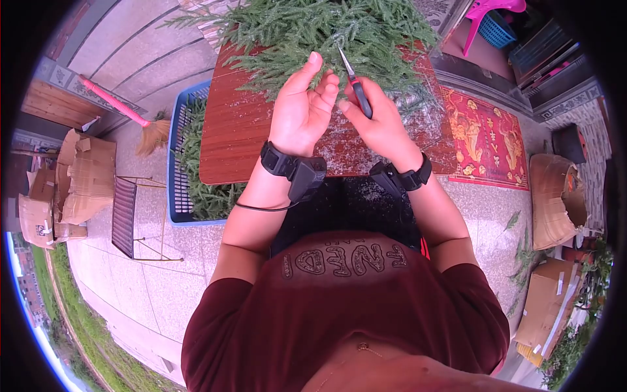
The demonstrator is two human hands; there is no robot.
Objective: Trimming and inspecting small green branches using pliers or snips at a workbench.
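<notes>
In the head view, the left hand (304, 114) is turned palm up, its thumb spread wide from the half-curled fingers, just in front of the heap of green branches (339, 36). The right hand (385, 127) is closed round the dark handle of a pointed cutting tool (361, 97) — its metal tip points up toward the heap. The branches lie over the far part of a reddish-brown table (245, 140), with pale flecks near the hands — beside it, on the left, a blue basket (173, 163) holds more greenery (212, 199)
</notes>
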